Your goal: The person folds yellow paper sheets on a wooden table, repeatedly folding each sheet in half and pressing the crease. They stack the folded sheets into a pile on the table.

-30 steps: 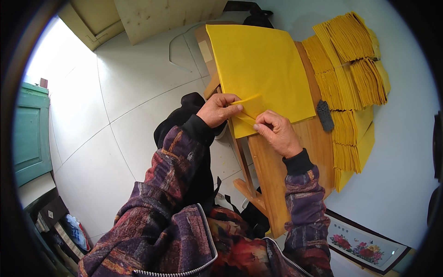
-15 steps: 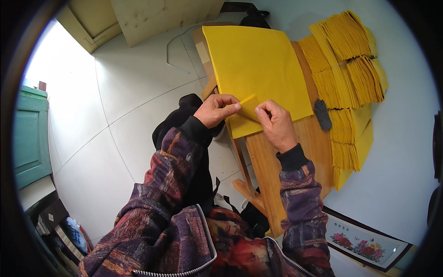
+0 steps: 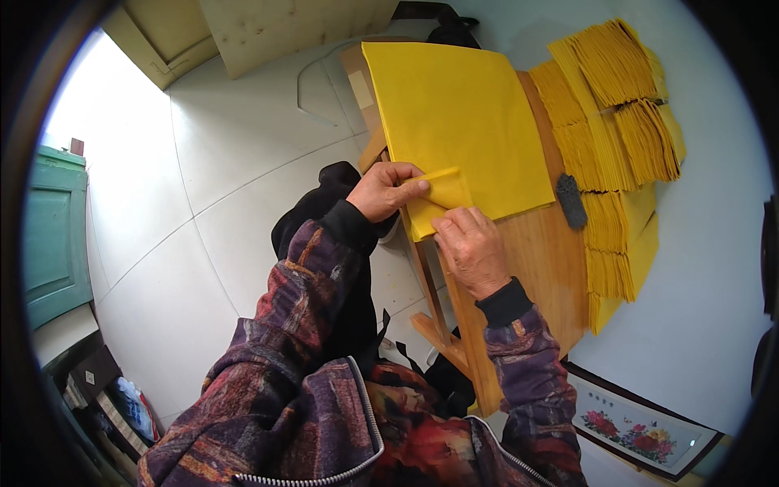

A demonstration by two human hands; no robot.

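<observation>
A large stack of yellow sheets (image 3: 462, 105), which look like paper, lies on the wooden table in front of me. Above its near corner is a small folded yellow sheet (image 3: 445, 188) with a flap standing up. My left hand (image 3: 388, 191) pinches the sheet's left end between thumb and fingers. Closed at the lower right edge is my right hand (image 3: 473, 250), its curled fingers pressed along the fold and its fingertips partly hidden. A dark grey fuzzy oblong thing (image 3: 571, 201) sits right of the stack.
Several bundles of folded yellow sheets (image 3: 608, 65) are piled along the wooden table's (image 3: 535, 276) right side, by the white wall. A framed flower picture (image 3: 641, 426) stands at the lower right. Black cloth (image 3: 316, 203) hangs left of the table. A green cabinet (image 3: 57, 235) is far left.
My right hand has moved down and left along the small sheet, its fingers now curled over the lower edge. My left hand keeps its pinch. The sheet's flap shows wider.
</observation>
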